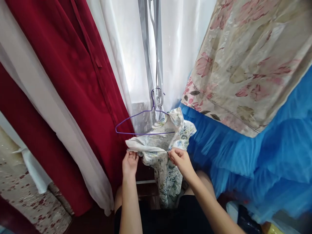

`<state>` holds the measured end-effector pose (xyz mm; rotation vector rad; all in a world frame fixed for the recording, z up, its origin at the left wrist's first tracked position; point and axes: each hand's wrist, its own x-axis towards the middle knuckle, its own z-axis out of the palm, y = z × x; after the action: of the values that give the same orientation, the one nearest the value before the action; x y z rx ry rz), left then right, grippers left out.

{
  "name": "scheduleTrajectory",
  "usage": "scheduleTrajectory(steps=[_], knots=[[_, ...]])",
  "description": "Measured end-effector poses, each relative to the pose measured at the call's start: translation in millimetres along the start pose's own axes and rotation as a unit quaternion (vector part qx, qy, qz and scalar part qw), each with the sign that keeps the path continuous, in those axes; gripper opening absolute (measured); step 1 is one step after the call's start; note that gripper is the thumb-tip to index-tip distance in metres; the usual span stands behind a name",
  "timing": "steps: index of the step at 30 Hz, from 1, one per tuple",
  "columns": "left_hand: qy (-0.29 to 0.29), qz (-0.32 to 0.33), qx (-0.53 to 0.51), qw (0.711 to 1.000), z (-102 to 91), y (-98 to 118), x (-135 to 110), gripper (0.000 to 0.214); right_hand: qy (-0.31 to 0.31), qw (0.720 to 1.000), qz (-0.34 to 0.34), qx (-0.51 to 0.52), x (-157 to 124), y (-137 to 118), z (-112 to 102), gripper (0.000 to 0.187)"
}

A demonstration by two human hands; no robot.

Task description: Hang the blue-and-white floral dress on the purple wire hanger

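Observation:
A pale floral garment (162, 152) hangs partly over the right end of a purple wire hanger (142, 122), whose hook sits on a thin rail near the window. My left hand (130, 162) pinches the garment's left edge. My right hand (179, 159) grips the same edge further right, fingers closed on the cloth. The rest of the garment drapes down between my arms.
A dark red garment (73, 81) and a white sheer curtain (126, 58) hang at the left and middle. A cream floral cloth (248, 65) and blue tulle (255, 156) fill the right. Patterned fabric (29, 201) lies at the lower left.

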<state>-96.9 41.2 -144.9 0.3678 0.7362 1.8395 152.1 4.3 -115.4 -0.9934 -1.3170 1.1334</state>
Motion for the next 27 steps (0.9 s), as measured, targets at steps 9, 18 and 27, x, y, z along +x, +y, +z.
scheduleTrajectory(steps=[9, 18, 27], knots=[[-0.225, -0.046, 0.033, 0.973, 67.9, -46.6, -80.5, 0.026, -0.044, 0.974, -0.132, -0.18, -47.8, 22.4, -16.3, 0.038], [-0.43, 0.064, 0.378, 0.818, 87.4, -48.8, -106.3, 0.048, -0.203, 0.952, 0.149, 0.175, -43.4, -22.4, -44.8, 0.028], [-0.486, 0.089, 0.595, 0.634, 23.1, -68.7, -105.4, 0.02, -0.278, 0.946, 0.054, -0.157, 32.7, -104.3, -153.0, 0.019]])
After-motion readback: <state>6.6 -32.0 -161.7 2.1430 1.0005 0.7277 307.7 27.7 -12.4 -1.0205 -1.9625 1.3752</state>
